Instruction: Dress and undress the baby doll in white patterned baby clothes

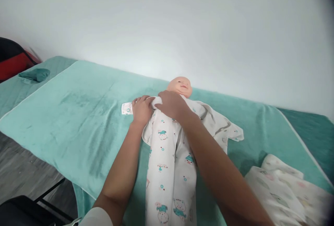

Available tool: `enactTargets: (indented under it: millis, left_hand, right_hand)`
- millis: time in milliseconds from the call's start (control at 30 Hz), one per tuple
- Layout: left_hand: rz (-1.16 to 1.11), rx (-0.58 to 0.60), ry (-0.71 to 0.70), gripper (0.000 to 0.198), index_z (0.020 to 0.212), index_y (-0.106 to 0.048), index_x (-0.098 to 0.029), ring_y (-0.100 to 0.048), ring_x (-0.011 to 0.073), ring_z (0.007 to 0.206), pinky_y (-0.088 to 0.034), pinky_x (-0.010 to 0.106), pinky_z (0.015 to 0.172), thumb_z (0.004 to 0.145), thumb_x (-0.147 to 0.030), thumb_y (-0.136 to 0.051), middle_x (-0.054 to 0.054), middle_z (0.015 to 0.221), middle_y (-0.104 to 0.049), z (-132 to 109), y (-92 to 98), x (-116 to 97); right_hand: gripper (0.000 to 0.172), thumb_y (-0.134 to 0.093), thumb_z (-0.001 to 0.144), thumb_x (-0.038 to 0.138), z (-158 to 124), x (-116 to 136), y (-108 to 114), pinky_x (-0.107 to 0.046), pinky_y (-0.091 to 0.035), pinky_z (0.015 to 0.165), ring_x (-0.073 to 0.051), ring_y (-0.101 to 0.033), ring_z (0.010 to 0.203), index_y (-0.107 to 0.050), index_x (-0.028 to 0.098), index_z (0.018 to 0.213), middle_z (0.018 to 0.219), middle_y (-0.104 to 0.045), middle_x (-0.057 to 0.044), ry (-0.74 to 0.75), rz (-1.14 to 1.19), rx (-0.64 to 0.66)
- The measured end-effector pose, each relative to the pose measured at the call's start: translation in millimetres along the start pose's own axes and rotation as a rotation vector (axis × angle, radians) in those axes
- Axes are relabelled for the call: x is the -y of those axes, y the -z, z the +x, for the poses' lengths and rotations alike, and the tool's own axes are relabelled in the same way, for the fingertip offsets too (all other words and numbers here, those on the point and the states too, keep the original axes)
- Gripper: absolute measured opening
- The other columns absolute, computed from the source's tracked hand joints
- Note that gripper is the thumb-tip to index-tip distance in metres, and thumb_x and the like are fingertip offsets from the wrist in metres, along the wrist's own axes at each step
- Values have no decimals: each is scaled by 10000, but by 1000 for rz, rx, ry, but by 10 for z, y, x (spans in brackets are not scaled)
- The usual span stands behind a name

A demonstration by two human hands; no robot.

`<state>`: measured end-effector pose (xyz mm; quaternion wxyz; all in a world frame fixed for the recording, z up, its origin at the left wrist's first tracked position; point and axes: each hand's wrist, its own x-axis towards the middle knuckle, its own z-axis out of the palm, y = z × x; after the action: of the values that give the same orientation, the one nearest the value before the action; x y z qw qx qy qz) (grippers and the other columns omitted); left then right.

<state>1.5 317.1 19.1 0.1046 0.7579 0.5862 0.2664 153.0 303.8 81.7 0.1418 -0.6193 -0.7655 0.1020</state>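
A baby doll (179,85) lies on its back with its head toward the wall. White baby clothes (162,149) printed with small cartoon figures cover its body, and the legs stretch toward me. On the left side, my left hand (142,109) is closed around the sleeve (127,108), whose cuff sticks out past my fingers. My right hand (173,104) is closed on the clothes at the same shoulder, just below the doll's chin. The other sleeve (235,132) lies spread out on the right. My fingers hide part of the shoulder and arm.
A pale green towel (86,93) covers the long bed against a white wall (161,27). Folded white printed fabric (281,187) lies at the lower right. A face hole (35,75) is at the far left, and a black chair (23,210) stands at the lower left.
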Motion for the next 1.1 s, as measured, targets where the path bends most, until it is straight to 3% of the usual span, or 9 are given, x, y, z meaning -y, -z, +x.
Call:
enactTargets:
  millis: [67, 133, 333, 633, 800, 933, 1100]
  left_hand:
    - [1, 10, 16, 457, 1276, -717, -312, -628, 264, 1223, -376, 465, 1098, 971, -136, -426, 34, 1323, -721, 5, -4, 9]
    - [10, 19, 21, 447, 1270, -717, -301, -629, 268, 1218, -374, 470, 1101, 977, -144, -419, 35, 1321, -722, 8, -7, 15]
    - [-10, 2, 58, 414, 1194, -749, -309, -645, 275, 1192, -401, 478, 1068, 966, -146, -444, 27, 1283, -738, -10, 23, 3]
    - [-226, -61, 99, 426, 1087, -777, -252, -691, 228, 1103, -485, 375, 958, 932, -70, -424, 26, 1185, -763, -29, 5, 86]
    - [-377, -102, 165, 413, 1012, -781, -220, -702, 205, 1048, -511, 325, 948, 886, -47, -429, 37, 1132, -772, 7, -72, 150]
    - [-443, -123, 206, 394, 975, -769, -207, -696, 210, 1028, -514, 333, 942, 844, -53, -432, 50, 1088, -775, 14, -91, 168]
    - [-745, -152, 299, 405, 943, -759, -193, -693, 188, 980, -518, 307, 907, 766, -55, -422, 27, 1003, -781, 4, -55, 152]
  right_hand:
    - [269, -676, 833, 251, 222, 122, -57, -476, -505, 900, -353, -648, 1075, -696, 145, 1079, 1173, -693, -218, 34, -175, 160]
    - [300, -714, 790, 234, 363, 165, -84, -459, -512, 841, -355, -652, 1057, -690, 156, 1079, 1177, -695, -214, 49, -235, 231]
    - [291, -741, 768, 285, 446, 130, 33, -389, -494, 718, -285, -687, 873, -676, 223, 1045, 1017, -743, -117, 61, -273, 402]
    - [298, -667, 839, 277, 287, 14, 330, -407, -486, 752, -307, -683, 945, -660, 214, 1130, 1148, -717, -133, -44, -361, 498]
    - [408, -651, 875, 314, 371, 52, 145, -367, -475, 780, -324, -644, 1129, -604, 186, 1259, 1257, -671, -152, 130, -435, 513]
    - [418, -584, 940, 325, 419, 118, 76, -326, -424, 731, -278, -675, 1020, -578, 223, 1345, 1172, -719, -108, 220, -393, 558]
    - [275, -519, 962, 261, 305, 134, 359, -302, -360, 694, -205, -642, 829, -664, 212, 1191, 1004, -716, -72, 185, -391, 549]
